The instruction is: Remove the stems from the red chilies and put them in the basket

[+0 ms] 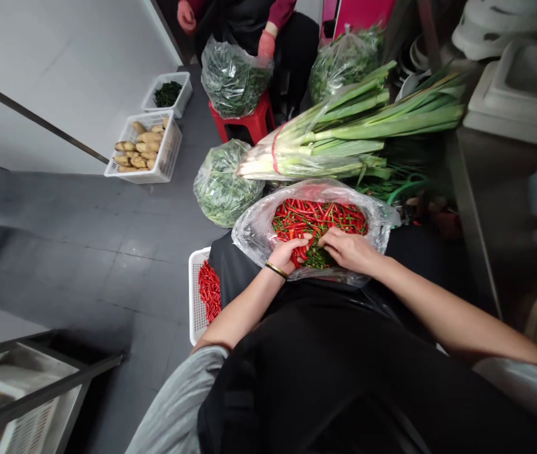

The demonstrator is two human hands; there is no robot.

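An opened clear plastic bag point(252, 222) full of red chili peppers point(304, 211) with green stems rests on my lap. My left hand point(288, 253), a bracelet at its wrist, is closed around several chilies inside the bag's near left part. Right beside it, my right hand point(346, 248) has its fingertips pinched together at the green stems point(318, 257); what exactly they pinch is too small to make out. To the left of my lap stands a white basket point(193, 302) with loose red chilies point(208, 291) in it, partly hidden by my leg and apron.
Bundled leeks point(311, 142) lie just beyond the bag. Bags of greens point(227, 183) sit on the floor and on a red stool point(263, 116), where a person in pink gloves point(266, 45) works. Further left are a basket of brown root vegetables point(169, 157) and a metal rack point(74, 378).
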